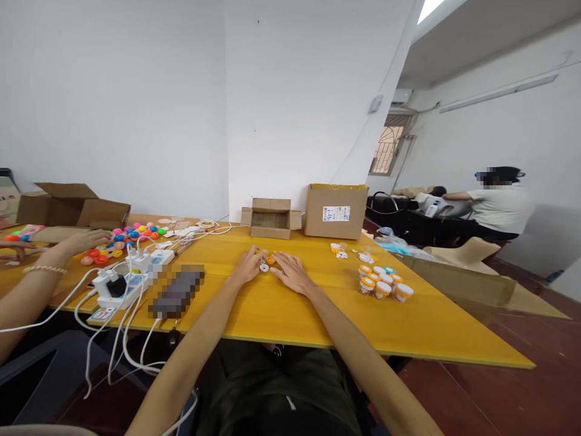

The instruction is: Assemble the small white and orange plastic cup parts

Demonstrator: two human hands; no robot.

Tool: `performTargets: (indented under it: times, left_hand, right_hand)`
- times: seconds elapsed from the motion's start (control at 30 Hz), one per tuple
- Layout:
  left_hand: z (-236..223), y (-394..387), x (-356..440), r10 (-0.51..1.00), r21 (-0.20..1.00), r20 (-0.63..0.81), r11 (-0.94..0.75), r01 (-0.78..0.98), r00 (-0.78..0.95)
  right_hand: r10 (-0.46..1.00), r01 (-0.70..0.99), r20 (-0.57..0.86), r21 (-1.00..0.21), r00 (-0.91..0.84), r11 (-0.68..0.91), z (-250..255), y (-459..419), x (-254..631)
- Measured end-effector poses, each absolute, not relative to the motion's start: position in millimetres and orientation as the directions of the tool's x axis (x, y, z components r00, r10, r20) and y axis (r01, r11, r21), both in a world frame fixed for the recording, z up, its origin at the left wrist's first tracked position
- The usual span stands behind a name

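Observation:
At the middle of the yellow table [336, 327] my two hands face each other, close together. My left hand [249, 265] has its fingers bent and closed towards the thumb; what they hold is too small to make out. Just by its thumb is a small white round piece [264, 267] with a dark centre. A small orange round piece [271, 260] lies between the hands, at the fingertips of my right hand [293, 274]. The right fingers are stretched forward and somewhat apart, low over the table, and seem to touch the orange piece's edge.
Lidded small tubs [384, 284] cluster at right, with loose white and orange parts [338, 249] behind. An open carton [271, 219] and a closed carton [336, 212] stand at the wall. Left are a phone [177, 292], a power strip [154, 263] and a co-worker's hand [84, 242] near coloured balls.

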State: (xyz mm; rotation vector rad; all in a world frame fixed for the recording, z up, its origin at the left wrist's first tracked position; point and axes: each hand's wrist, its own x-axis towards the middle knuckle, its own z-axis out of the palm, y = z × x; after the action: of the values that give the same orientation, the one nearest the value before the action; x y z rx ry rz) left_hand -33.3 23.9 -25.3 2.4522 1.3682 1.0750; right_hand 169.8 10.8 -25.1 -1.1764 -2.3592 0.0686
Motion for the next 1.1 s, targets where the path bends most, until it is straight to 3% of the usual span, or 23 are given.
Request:
performTargets:
  times: [0.17,0.53,0.77,1.1]
  left_hand:
    - [-29.1,25.6,-33.8,0.806,0.436,0.492,-0.555,0.709,0.328]
    - [-27.2,23.1,-32.8,0.814,0.439,0.502,-0.53,0.725,0.291]
    - [-30.2,24.6,-34.5,0.805,0.411,0.479,-0.558,0.721,0.35]
    - [-34.2,29.8,-37.4,0.847,0.444,0.429,-0.5,0.744,0.314]
  right_hand:
    - [0.796,0.77,0.45,-0.302,-0.405,0.563,-19.5,8.7,173.7]
    - [0.835,0.733,0.389,-0.417,-0.39,0.537,-18.1,9.2,173.5]
    - [0.858,0.718,0.448,-0.508,-0.25,0.475,-20.4,17.2,183.1]
    - [0.864,0.726,0.419,-0.496,-0.279,0.476,-21.6,18.1,181.4]
